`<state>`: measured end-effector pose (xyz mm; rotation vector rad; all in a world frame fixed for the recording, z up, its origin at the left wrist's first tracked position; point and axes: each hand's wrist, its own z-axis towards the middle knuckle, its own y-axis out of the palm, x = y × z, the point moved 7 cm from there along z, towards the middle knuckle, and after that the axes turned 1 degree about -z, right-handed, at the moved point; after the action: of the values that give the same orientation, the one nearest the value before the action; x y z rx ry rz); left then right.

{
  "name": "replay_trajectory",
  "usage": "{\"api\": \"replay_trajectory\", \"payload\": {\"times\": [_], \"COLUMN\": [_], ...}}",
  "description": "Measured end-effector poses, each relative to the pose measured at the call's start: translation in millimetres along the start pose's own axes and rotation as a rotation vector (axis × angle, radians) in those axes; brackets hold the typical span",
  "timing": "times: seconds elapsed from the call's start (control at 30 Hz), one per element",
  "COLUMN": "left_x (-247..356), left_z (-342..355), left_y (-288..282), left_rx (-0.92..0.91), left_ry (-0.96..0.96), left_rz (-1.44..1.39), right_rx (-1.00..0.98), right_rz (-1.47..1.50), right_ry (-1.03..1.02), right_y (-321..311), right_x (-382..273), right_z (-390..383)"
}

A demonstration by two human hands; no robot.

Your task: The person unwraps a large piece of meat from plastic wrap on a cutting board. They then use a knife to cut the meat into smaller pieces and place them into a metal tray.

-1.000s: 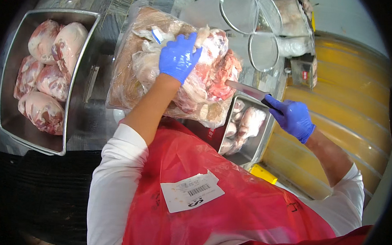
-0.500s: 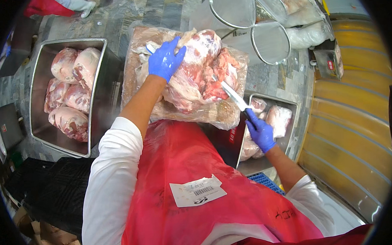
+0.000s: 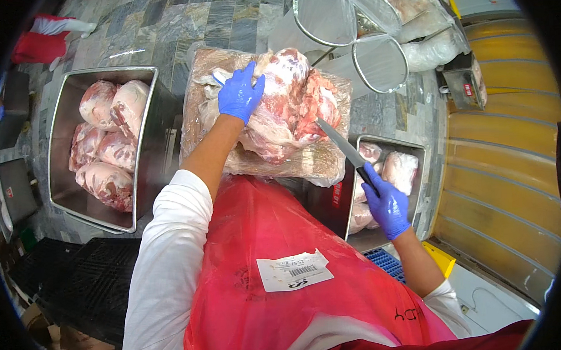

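Note:
A large piece of raw meat (image 3: 287, 74), red with pale fat, lies on a plastic-wrapped block (image 3: 197, 125) in front of me. My left hand (image 3: 242, 94), in a blue glove, rests on the meat's left side with its fingers spread. In my right hand (image 3: 387, 203), also gloved in blue, is a knife (image 3: 344, 145) gripped by its black handle. Its blade points up and left, the tip at the loose reddish trimmed part (image 3: 315, 104) on the meat's right side. Whether the tip touches it I cannot tell.
At left stands a metal bin (image 3: 56, 166) holding several meat pieces (image 3: 108, 182). A second metal bin (image 3: 419, 188) with meat is at right, beside the block. Beyond are hoop-rimmed clear bags (image 3: 379, 64). Black crates (image 3: 91, 277) lie lower left. Another person's red apron (image 3: 40, 48) shows upper left.
My right hand has drawn back toward me, and the knife blade has turned to show its flat side in darker light. My left hand stays on the meat. The whole view has shifted slightly.

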<state>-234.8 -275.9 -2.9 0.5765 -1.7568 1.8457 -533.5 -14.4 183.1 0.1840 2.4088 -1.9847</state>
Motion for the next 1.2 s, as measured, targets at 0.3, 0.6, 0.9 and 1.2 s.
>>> {"api": "replay_trajectory", "payload": {"times": [0.3, 0.6, 0.9, 1.2], "left_x": [6, -2, -1, 84], "left_z": [2, 4, 21, -26], "left_y": [-4, -2, 1, -13], "left_rx": [0.02, 0.043, -0.048, -0.156], "left_ry": [0.064, 0.057, 0.096, 0.744], "left_rz": [-0.045, -0.073, -0.06, 0.093], "right_rx": [-0.427, -0.579, -0.483, -0.289], "right_rz": [-0.623, -0.251, 0.066, 0.232], "right_ry": [-0.365, -0.405, -0.363, -0.359], "right_y": [-105, -65, -6, 45], "right_x": [-80, 22, 74, 103], "right_z": [138, 172, 154, 106]}}
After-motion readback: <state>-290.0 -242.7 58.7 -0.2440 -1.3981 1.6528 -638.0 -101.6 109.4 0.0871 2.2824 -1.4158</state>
